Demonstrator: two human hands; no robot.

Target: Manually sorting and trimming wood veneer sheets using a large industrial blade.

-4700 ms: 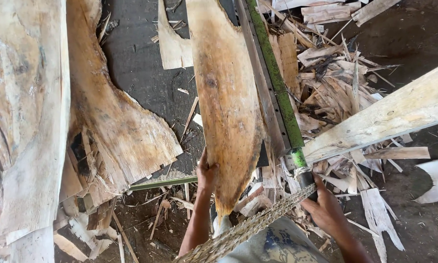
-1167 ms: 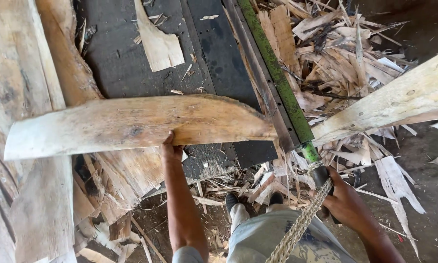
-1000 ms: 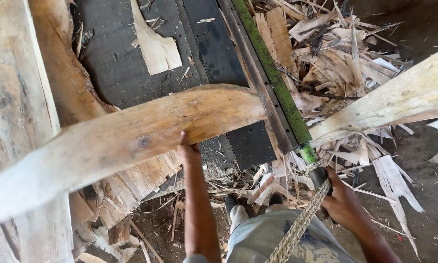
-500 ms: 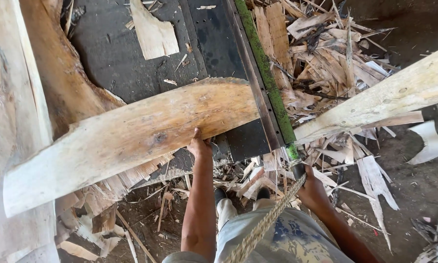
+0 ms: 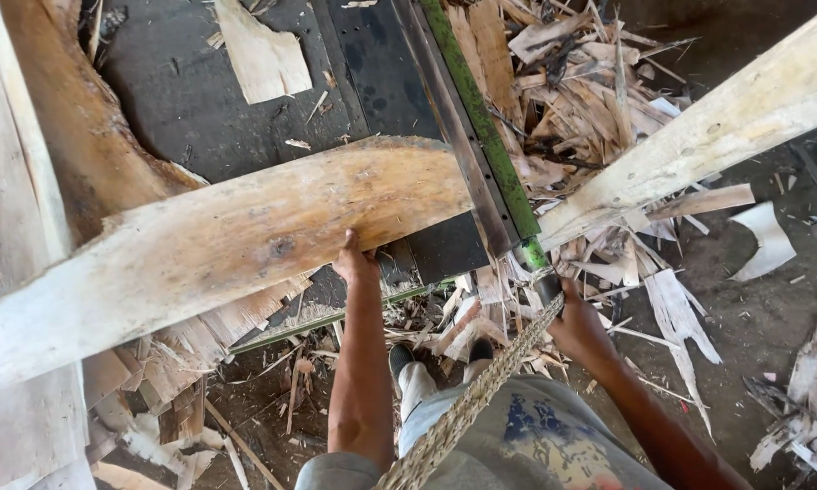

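Already the long pale rough-sawn wooden slab (image 5: 236, 245) lies crosswise on the dark metal bed (image 5: 200, 100), its rounded end butted against the green-edged steel blade bar (image 5: 481, 136) that runs from twelve o'clock down toward five. No fresh cut shows in the slab, so I'd judge it is placed but not yet chopped; the heap of pale splintered wood offcuts (image 5: 572, 82) at one o'clock suggests plenty has gone through.

Left hand (image 5: 354, 263): arm straight out toward twelve, fingers curled under the slab's near edge, thumb up on it, gripping and steadying. Right hand (image 5: 576, 327): arm angled toward one o'clock, closed round the bar's lower handle end beside the braided straw-coloured rope (image 5: 472, 399), which runs down toward six. A second pale plank (image 5: 699, 136) slants off at two o'clock.
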